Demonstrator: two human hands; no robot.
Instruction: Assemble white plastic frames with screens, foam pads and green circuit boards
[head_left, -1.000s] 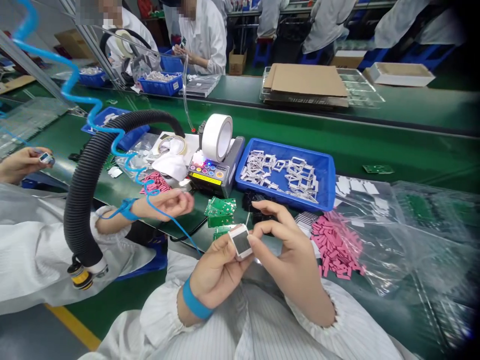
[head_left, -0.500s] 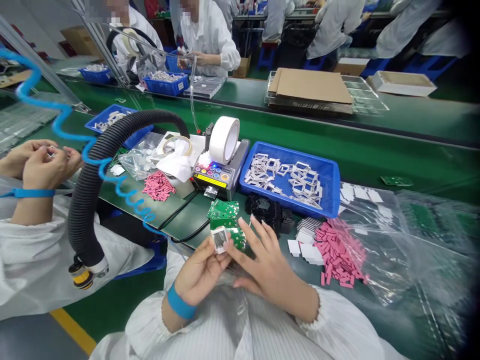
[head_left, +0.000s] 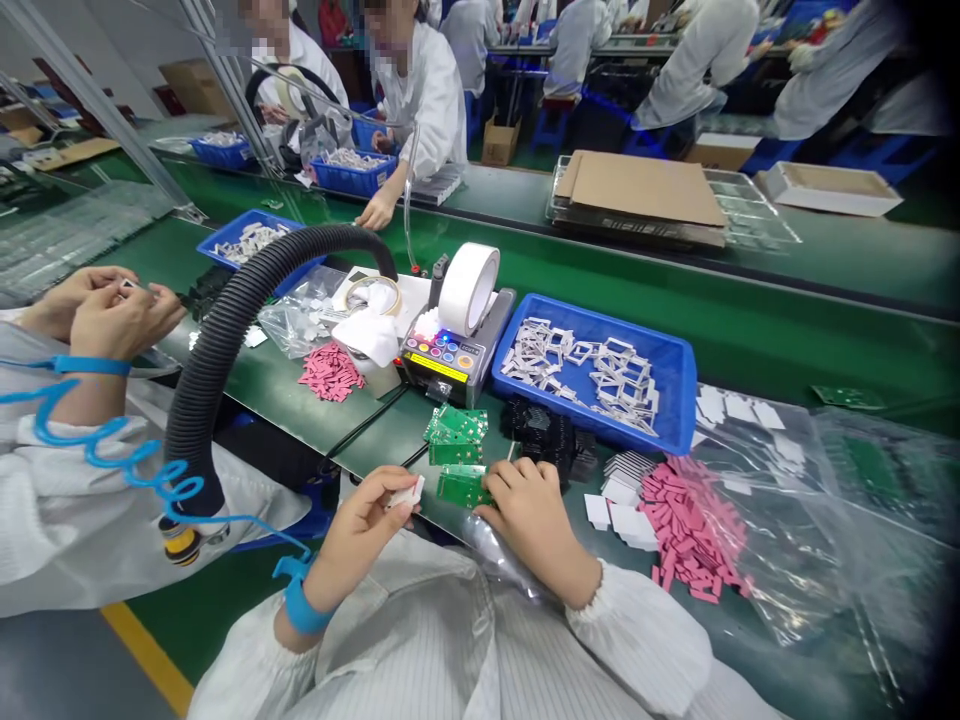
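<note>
My left hand [head_left: 360,530] pinches a small white piece [head_left: 406,492] between thumb and fingers, above the bench. My right hand [head_left: 529,515] lies to the right, its fingers over the right edge of a loose green circuit board [head_left: 463,486]; I cannot tell whether they grip it. Just beyond the hands is a small stack of green circuit boards [head_left: 454,427]. To the right of my right hand lie black heat sinks [head_left: 541,435], white pads [head_left: 622,522] and a heap of pink pads [head_left: 694,530].
A blue tray [head_left: 611,320] of metal frames and a tape dispenser [head_left: 457,362] with a white tape roll [head_left: 469,290] stand ahead. A co-worker's hands [head_left: 112,320] work at the left, behind a black corrugated hose [head_left: 255,300]. Plastic bags [head_left: 847,500] lie at the right.
My hands have moved apart. My right hand has dropped onto the loose green board, which has shifted slightly left. The white piece in my left hand now shows edge-on rather than face-on.
</note>
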